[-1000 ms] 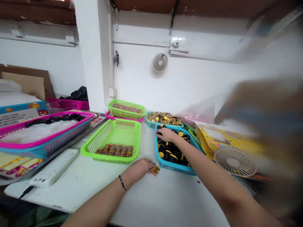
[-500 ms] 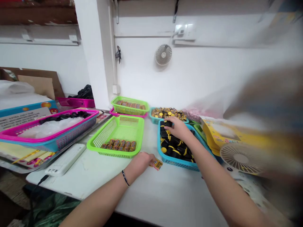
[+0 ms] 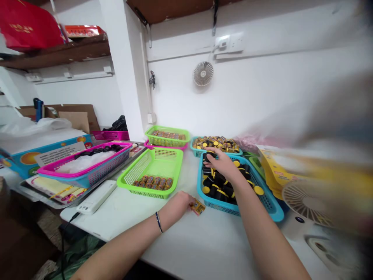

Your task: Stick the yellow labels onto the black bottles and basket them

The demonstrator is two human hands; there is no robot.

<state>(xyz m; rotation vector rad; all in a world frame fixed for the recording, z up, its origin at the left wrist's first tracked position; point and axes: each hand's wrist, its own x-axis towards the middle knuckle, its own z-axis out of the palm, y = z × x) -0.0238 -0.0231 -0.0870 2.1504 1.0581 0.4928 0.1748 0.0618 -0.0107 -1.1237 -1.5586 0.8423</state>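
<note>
My left hand (image 3: pixel 179 206) rests low over the white table (image 3: pixel 186 245), its fingers closed on the edge of a small printed yellow-orange label (image 3: pixel 198 207). At the left rim of a blue basket (image 3: pixel 223 209), my right hand (image 3: pixel 223 165) has its fingertips curled round a small black canister (image 3: pixel 207 157). Many black canisters with yellow caps (image 3: pixel 223 190) fill the basket below it. To the left, a green basket (image 3: pixel 151 155) holds rows of small labelled canisters (image 3: pixel 153 182) along its near side.
Behind stand another green basket (image 3: pixel 167 140) and a blue basket of labelled canisters (image 3: pixel 215 144). A pink-rimmed basket (image 3: pixel 87 159) and a white power bank (image 3: pixel 97 197) lie left. Right are a yellow package (image 3: pixel 272 165) and a fan (image 3: pixel 305 204).
The view has shifted, so the scene sits further right and lower. My right hand stays at the canisters, and my left hand still holds the label.
</note>
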